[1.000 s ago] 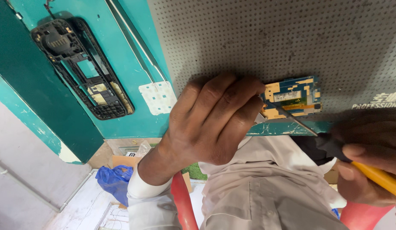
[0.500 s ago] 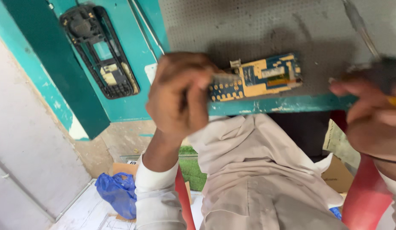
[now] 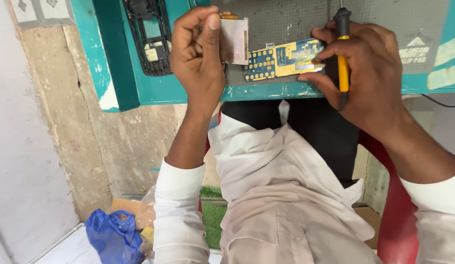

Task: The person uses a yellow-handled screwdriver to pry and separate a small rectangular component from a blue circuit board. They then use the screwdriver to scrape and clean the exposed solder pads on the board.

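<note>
Matt grey perforated mat (image 3: 286,19); glossy circuit board (image 3: 281,58) (gold contacts) – chipped, painted teal bench (image 3: 266,92).

Left hand (image 3: 197,54) pinched shut (thumb up); right hand (image 3: 366,73) gripping.

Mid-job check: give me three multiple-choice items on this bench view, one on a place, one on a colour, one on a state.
1. Where does the circuit board lie?
A. on the grey mat
B. on the floor
C. in the blue bag

2. What colour is the screwdriver handle's middle?
A. red
B. yellow
C. green

3. What is the left hand doing?
A. resting flat
B. hanging free
C. pinching a small metal plate

Answers: 1 A, the board rests on the mat; 2 B, a yellow band shows in the right hand; 3 C, the fingers grip the plate.
</note>
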